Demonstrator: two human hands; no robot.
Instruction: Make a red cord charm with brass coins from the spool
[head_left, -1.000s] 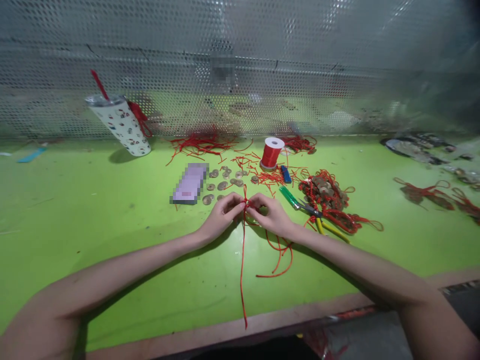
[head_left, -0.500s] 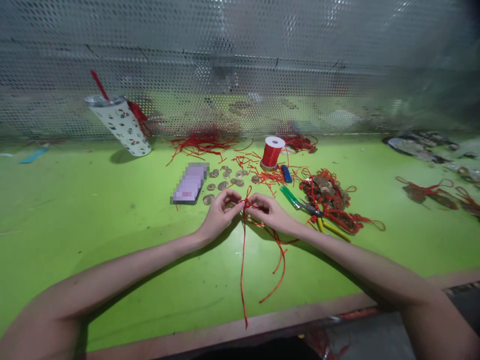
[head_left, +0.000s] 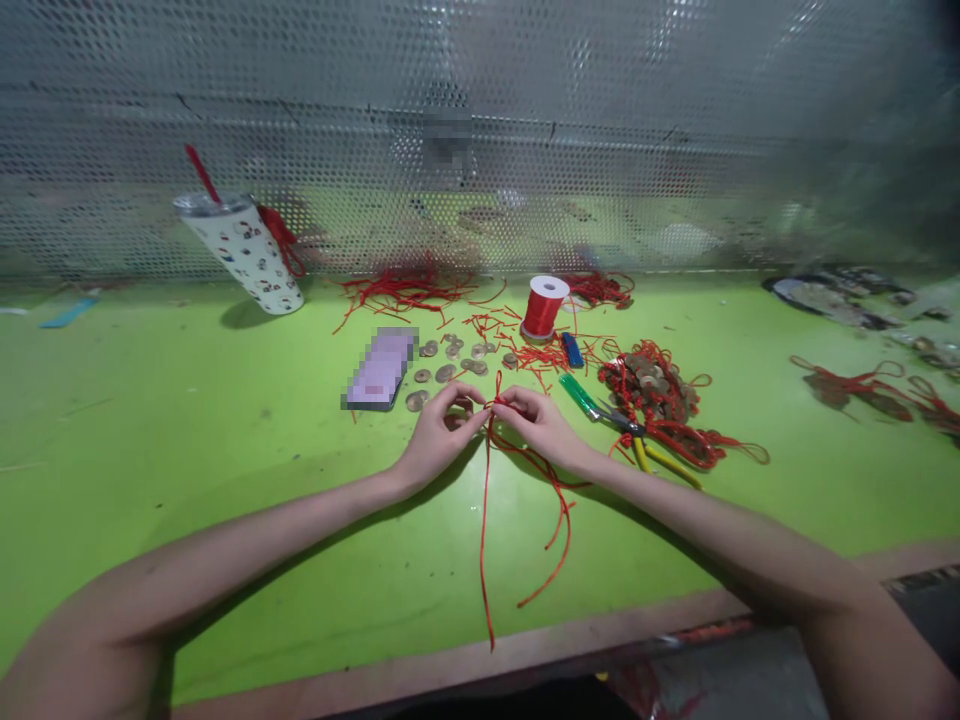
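Note:
A red cord (head_left: 486,530) with a small loop at its top is held between my two hands over the green table. My left hand (head_left: 442,432) pinches its knotted part from the left, thumb against fingertips. From the right, my right hand (head_left: 541,428) pinches the same knot, the fingertips of both hands almost meeting. Long cord ends hang down and curl toward the table's front edge. Just beyond my left hand lie several round metal coins (head_left: 446,373). The fingers partly hide the knot.
Behind the coins stand a spool of red cord (head_left: 541,312) and a blue lighter (head_left: 572,350). To the right lie a green-handled cutter (head_left: 577,394), yellow-handled pliers (head_left: 671,464) and a heap of corded coins (head_left: 652,385). A phone (head_left: 381,368) and a tilted tumbler (head_left: 244,250) are left.
The fingertips have shifted slightly around the knot, and less of it shows between them. Both hands stay in nearly the same place, still pinching the cord.

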